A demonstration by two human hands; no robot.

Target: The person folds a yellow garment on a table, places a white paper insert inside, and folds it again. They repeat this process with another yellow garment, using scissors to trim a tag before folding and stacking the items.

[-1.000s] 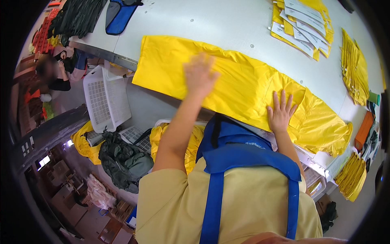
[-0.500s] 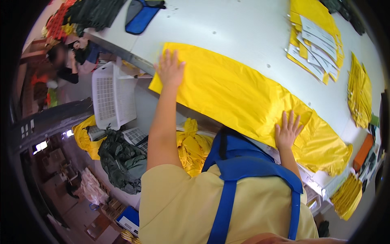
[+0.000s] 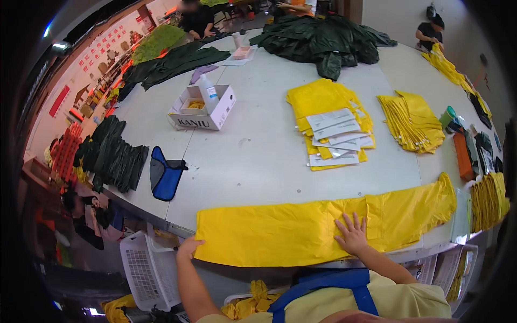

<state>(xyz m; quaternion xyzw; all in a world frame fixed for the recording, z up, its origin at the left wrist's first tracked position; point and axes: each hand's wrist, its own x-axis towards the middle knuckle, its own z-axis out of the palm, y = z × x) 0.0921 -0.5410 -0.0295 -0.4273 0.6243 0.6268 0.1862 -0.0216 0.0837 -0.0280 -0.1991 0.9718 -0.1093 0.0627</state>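
A long yellow rain garment (image 3: pixel 280 231), folded lengthwise and looking like rain trousers, lies along the near edge of the white table (image 3: pixel 258 161). My left hand (image 3: pixel 189 247) grips its left end at the near corner, thumb on top and the other fingers mostly hidden. My right hand (image 3: pixel 353 235) rests flat on the cloth right of the middle, fingers spread. Beyond that end, the material gathers into wrinkles toward the far right.
Yellow folded garments with white paper sheets (image 3: pixel 331 134) and another yellow bundle (image 3: pixel 412 121) lie ahead. A blue-grey pouch (image 3: pixel 167 175), dark green garments (image 3: pixel 110 153) and a white box with a bottle (image 3: pixel 202 110) are leftward. A white basket (image 3: pixel 145 269) stands below the table's left edge. Other people work around.
My left hand has gone from lying flat on the garment's left end to gripping its near corner. My right hand stays flat on it. The view has tilted up across the table.
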